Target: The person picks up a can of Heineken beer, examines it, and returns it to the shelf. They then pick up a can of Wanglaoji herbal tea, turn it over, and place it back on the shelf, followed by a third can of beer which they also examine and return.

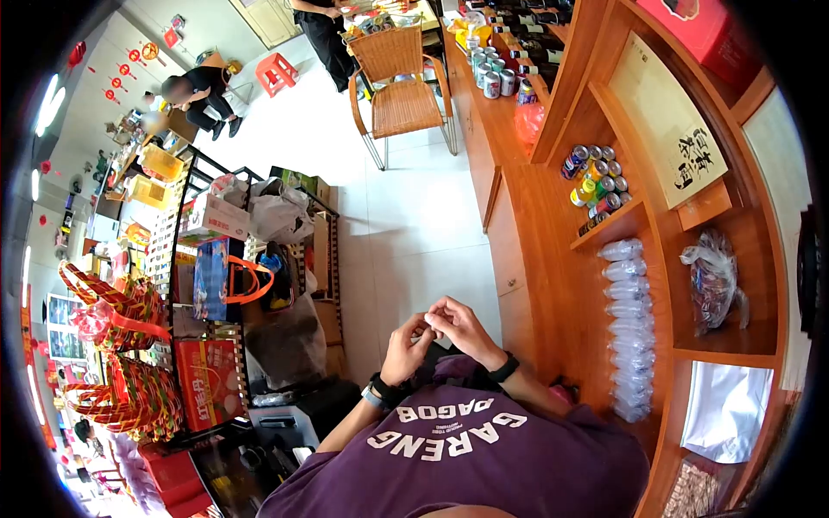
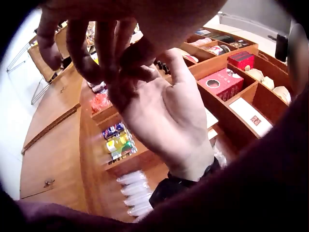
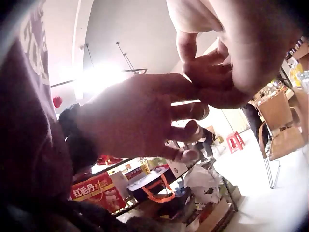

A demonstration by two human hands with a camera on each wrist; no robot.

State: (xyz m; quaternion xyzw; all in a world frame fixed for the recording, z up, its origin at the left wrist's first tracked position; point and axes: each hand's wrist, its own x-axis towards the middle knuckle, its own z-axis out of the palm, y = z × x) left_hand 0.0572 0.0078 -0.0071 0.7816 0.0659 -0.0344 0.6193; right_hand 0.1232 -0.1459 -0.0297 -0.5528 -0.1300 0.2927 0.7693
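Both hands meet at the fingertips in front of the torso. My left hand (image 1: 404, 352) comes in from the left, its thumb and index finger up against the right hand's fingers. My right hand (image 1: 466, 326) bends in over that meeting point. In the right wrist view the left hand's other fingers (image 3: 186, 133) spread apart, loosely bent. The left wrist view shows the right palm (image 2: 164, 106) turned to the camera. Overlapping fingers hide the contact spot, and I cannot tell whether something small is pinched there. Black bands (image 1: 503, 367) circle the wrists.
Wooden shelving on the right holds drink cans (image 1: 596, 177), wrapped clear plastic cups (image 1: 629, 328) and a plastic bag (image 1: 715, 281). At left, a rack carries a red box (image 1: 210, 384) and a blue gift bag (image 1: 216, 276). A wicker chair (image 1: 393, 82), a red stool (image 1: 275, 74) and two people are ahead.
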